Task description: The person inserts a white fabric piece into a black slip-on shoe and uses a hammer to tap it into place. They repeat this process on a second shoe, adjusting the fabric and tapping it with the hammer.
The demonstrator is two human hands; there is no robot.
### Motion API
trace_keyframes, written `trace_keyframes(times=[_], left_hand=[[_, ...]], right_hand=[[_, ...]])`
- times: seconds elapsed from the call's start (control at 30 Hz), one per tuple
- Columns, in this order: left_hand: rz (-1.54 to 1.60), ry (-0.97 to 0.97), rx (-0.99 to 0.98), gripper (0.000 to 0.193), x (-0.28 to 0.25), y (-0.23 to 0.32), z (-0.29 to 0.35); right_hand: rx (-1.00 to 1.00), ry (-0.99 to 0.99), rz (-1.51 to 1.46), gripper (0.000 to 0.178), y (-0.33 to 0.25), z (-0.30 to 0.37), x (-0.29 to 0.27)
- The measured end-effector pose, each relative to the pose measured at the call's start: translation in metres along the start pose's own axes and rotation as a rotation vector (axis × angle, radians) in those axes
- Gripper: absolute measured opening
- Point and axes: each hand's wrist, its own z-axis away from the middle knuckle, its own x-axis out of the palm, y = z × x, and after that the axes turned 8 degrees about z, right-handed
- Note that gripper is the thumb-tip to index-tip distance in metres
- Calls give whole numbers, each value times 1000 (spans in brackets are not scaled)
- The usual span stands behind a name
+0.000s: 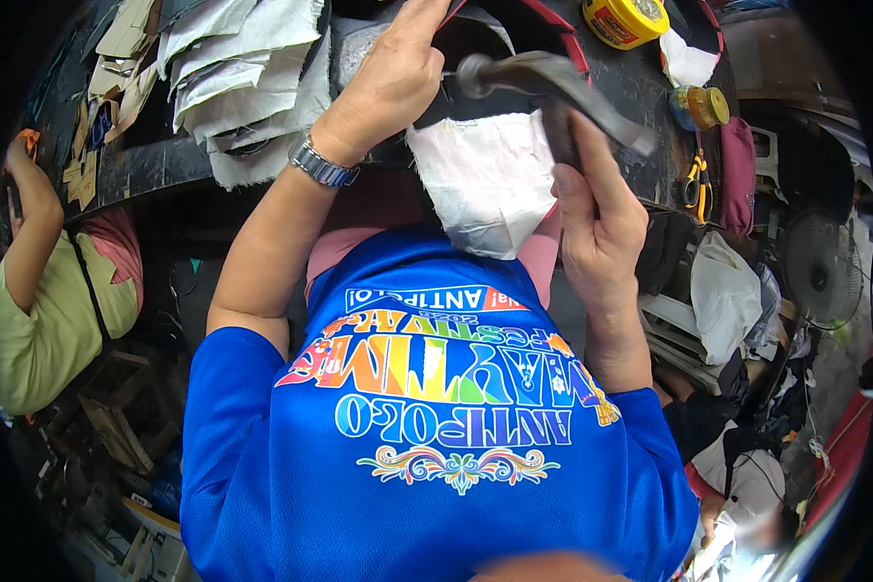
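Observation:
My right hand (601, 218) grips a hammer (543, 73) by its short dark handle, with thumb and index finger along it. The hammer's metal head is tilted and smeared by motion above the bench edge. My left hand (388, 87), a watch on its wrist, is at the top with its fingers bent in; the fingertips meet the upper edge of view. Beside them lies a curved black piece with red edging (577, 53). Between my hands a white cloth piece (480, 179) hangs over the bench's near edge toward my lap.
A stack of white cloth pieces (247, 82) and brown cardboard patterns (121, 58) lie at left on the black bench (155, 165). At right are a yellow tub (626, 19), a jar (698, 108), yellow-handled pliers (697, 184) and a maroon pouch (737, 175). Another person (53, 301) works at far left.

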Motion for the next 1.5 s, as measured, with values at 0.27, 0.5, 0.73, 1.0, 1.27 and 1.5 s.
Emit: trace_keyframes(times=[0.27,0.5,0.73,1.0,1.27,1.5], left_hand=[[53,-23,45,69,5,0,-2],[23,-4,94,68,9,0,-5],[55,-11,77,65,12,-1,-5],[57,2,86,61,17,-3,-3],[71,-16,86,62,18,1,-4],[57,-35,27,62,17,4,-6]], right_hand=[[-41,-14,278,48,2,-11,3],[192,-319,482,54,-3,-13,0],[348,-399,522,46,-6,-22,-2],[281,-83,322,55,10,-5,-15],[136,132,173,54,10,14,-21],[250,-147,210,53,0,12,-38]])
